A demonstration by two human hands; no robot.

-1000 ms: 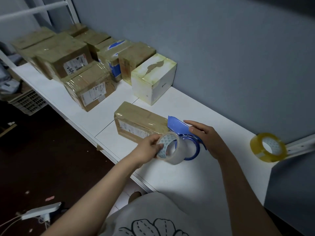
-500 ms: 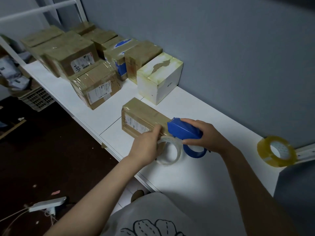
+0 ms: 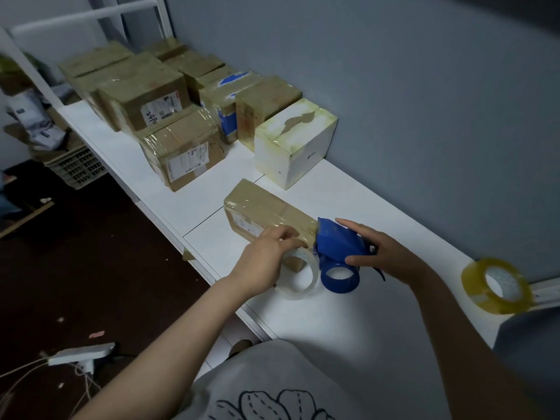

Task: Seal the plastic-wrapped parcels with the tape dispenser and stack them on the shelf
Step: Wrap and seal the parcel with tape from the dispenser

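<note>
- Two risks stood out to me. The clear tape roll (image 3: 295, 294) stood beside the blue hub of the tape dispenser (image 3: 336, 247), not on it. I judged that if the roll went on crooked, the tape would snag or tear instead of feeding.
- Second, the parcel (image 3: 263, 207) lay at the centre of the frame, close to the front edge of the white shelf (image 3: 333, 322), with neither hand pinning it. A hard pull of tape could have slid it towards that edge.
- My left hand (image 3: 263, 262), just left of centre, curled its fingers over the top rim of the clear roll and held it upright on the shelf, beside the parcel's near end.
- My right hand (image 3: 394, 256), right of centre, gripped the dispenser, index finger along its top and thumb at its near side. The dispenser's front touched or nearly touched the parcel's near end; I could not tell which.
- More wrapped parcels (image 3: 181, 159) sat in the upper left, and a spare yellowish roll (image 3: 472, 286) at the right edge.
</note>
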